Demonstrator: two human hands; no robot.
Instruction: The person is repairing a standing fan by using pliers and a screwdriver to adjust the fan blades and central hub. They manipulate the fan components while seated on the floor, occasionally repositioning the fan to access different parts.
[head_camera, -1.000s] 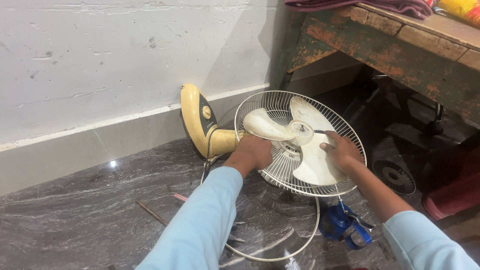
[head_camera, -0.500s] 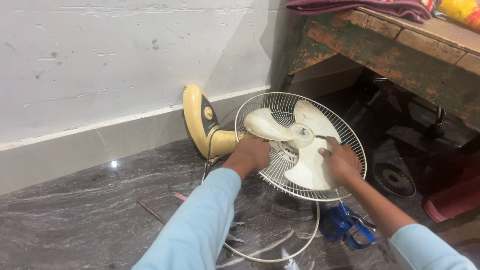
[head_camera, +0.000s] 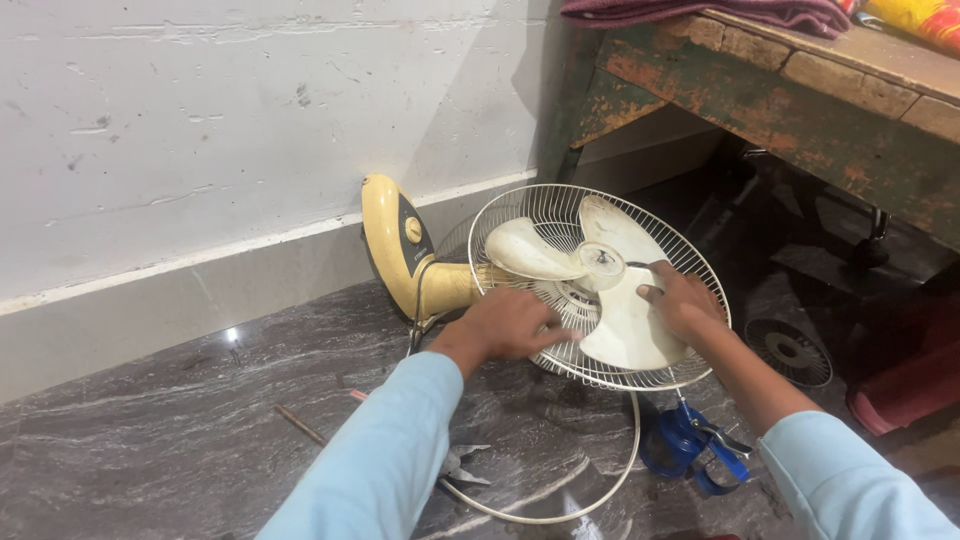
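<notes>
Inside wire guard (head_camera: 520, 215): fan blades (head_camera: 625, 325); both hands touching blades.

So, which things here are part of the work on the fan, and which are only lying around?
In hand:
- left hand on the rear wire guard
- right hand on the fan blade
- yellow fan base

Lying about:
- blue tool
- pliers
- loose wire ring
- thin stick
- old wooden table

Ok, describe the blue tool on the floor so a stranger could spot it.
Start at the cream table fan lying by the white wall. Just below its wire guard, near the right forearm, sits a blue hand tool with strap-like blue handles, the only blue thing on the grey marble floor.
</notes>
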